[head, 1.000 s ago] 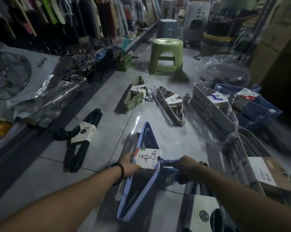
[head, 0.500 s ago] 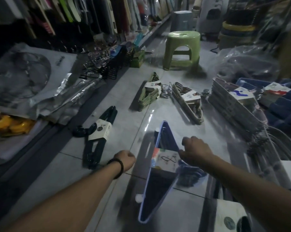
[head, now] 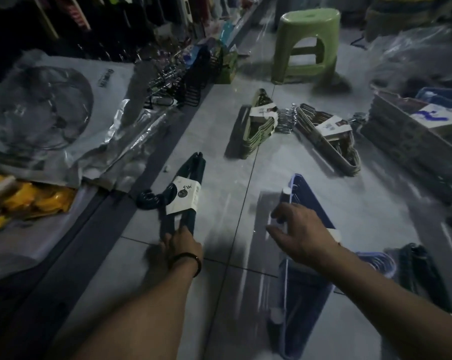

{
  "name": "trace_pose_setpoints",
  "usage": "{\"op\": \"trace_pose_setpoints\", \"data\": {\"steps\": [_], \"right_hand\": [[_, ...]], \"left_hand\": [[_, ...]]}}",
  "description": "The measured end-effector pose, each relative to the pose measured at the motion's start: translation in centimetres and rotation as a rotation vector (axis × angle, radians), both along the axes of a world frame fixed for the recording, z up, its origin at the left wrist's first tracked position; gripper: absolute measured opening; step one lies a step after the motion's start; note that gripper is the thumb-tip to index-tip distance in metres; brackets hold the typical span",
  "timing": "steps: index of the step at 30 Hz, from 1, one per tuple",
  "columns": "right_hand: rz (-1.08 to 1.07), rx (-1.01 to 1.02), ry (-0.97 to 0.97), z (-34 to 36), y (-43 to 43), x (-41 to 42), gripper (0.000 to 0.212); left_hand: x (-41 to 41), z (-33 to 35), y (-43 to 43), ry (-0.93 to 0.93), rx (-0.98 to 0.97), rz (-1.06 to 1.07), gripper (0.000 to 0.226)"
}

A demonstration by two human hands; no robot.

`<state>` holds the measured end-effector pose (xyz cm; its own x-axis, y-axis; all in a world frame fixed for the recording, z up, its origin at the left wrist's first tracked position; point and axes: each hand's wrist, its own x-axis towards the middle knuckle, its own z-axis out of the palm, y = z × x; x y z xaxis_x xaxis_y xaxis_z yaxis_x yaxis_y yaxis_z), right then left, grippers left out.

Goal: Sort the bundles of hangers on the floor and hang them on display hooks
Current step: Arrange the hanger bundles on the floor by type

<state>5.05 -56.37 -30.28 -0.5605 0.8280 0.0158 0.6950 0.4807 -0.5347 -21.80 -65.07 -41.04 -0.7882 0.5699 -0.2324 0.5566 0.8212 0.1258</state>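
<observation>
Dim grey floor between the shop shelves is strewn with hanger bundles. The left hand is clamped on the near end of the dark bundle, which lies toward the floor's left edge, just beside the shelf base. The right hand hovers over the blue bundle mid-floor, fingers spread, holding nothing; whether it touches, I cannot tell. To lift the dark bundle well, I'd grip nearer its paper label, where the hangers are bound, so they don't fan out. Both forearms stretch forward and down, the right palm facing the floor.
</observation>
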Motion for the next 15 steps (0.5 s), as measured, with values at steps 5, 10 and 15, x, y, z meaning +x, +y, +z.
{"op": "trace_pose_setpoints", "data": {"steps": [5,10,15], "right_hand": [[-0.124,-0.104,-0.009,0.6,-2.7,4.3,0.021],[0.002,-0.091,-0.141,0.5,-1.7,6.7,0.025],[-0.098,-0.085,-0.016,3.2,-0.2,8.2,0.008]], "left_hand": [[2.1,0.2,0.5,0.011,-0.19,-0.031,0.036],[2.5,3.2,2.4,-0.099,-0.044,0.085,0.062],[5.1,10.5,2.6,-0.239,0.235,0.247,0.061]]}}
